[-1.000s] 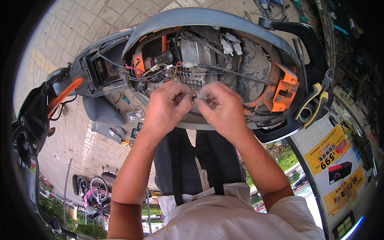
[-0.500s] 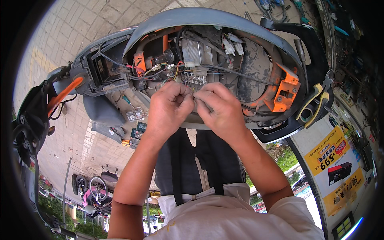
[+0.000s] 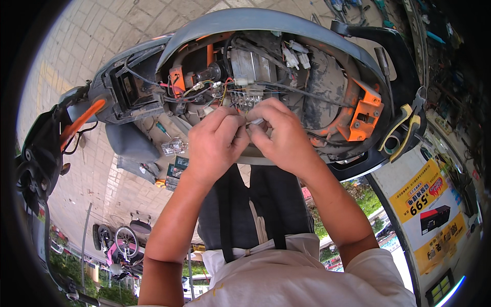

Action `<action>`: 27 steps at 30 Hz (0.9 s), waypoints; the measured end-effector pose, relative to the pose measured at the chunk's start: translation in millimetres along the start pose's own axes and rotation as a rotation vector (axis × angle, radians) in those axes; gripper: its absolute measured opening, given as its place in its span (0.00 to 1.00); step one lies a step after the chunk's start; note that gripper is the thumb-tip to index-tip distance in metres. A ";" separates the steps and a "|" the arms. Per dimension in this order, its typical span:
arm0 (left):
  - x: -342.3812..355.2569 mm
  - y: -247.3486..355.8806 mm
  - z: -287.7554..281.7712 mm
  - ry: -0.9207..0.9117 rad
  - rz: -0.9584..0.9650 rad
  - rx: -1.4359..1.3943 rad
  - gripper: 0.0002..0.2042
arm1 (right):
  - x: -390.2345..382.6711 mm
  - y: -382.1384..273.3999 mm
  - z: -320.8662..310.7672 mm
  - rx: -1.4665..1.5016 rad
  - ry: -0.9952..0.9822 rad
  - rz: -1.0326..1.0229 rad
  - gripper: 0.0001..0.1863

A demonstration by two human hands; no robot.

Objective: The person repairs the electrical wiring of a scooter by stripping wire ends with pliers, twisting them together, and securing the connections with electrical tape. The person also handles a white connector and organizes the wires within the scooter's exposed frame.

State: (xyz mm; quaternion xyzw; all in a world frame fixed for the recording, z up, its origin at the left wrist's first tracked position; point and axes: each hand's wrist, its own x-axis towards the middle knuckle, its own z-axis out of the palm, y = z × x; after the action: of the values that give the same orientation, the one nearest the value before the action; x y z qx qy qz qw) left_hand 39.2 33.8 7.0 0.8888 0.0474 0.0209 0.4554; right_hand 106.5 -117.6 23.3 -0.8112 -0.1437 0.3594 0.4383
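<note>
An open scooter body (image 3: 240, 18) lies across the view, showing wires, a ribbed metal controller (image 3: 250, 64) and a terminal block (image 3: 248, 100). Just below the block, my left hand (image 3: 217, 140) is closed, fingertips pinched on something hidden, probably thin wire but too small to make out. My right hand (image 3: 276, 140) faces it, thumb and forefinger pinching a small whitish piece (image 3: 255, 122), perhaps a connector. The two sets of fingertips nearly meet. White plugs (image 3: 297, 56) hang in the upper part of the body, and an orange bracket (image 3: 365, 115) sits at its right end.
Yellow-handled pliers (image 3: 409, 128) rest at the scooter's right end. Handlebars (image 3: 38, 174) are at the far left. Tools (image 3: 378, 15) and small boxes (image 3: 176, 166) lie on the paving (image 3: 82, 184). A bicycle (image 3: 123, 240) stands lower left; a poster (image 3: 424, 210) is at lower right.
My left hand has turned, showing more of its back, with the knuckles slightly lower. My right fingers shifted slightly around the small whitish piece, which shows more clearly now than half a second ago.
</note>
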 end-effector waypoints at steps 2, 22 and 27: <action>1.8 -2.9 0.1 0.027 -0.036 -0.066 0.08 | -0.6 -6.2 0.2 0.394 0.015 0.223 0.14; 6.7 -2.4 -10.4 -0.037 -0.159 -0.145 0.06 | 23.1 6.4 -11.7 0.558 -0.285 0.297 0.09; 16.7 -8.0 -26.9 -0.248 -0.760 -0.659 0.03 | 13.8 4.2 6.1 0.348 0.013 0.168 0.09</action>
State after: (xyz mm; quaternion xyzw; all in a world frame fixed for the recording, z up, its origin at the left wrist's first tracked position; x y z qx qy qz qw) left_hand 53.1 61.8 16.1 0.6141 0.3033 -0.2375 0.6888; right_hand 111.5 -108.7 11.4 -0.7347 -0.0082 0.4088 0.5414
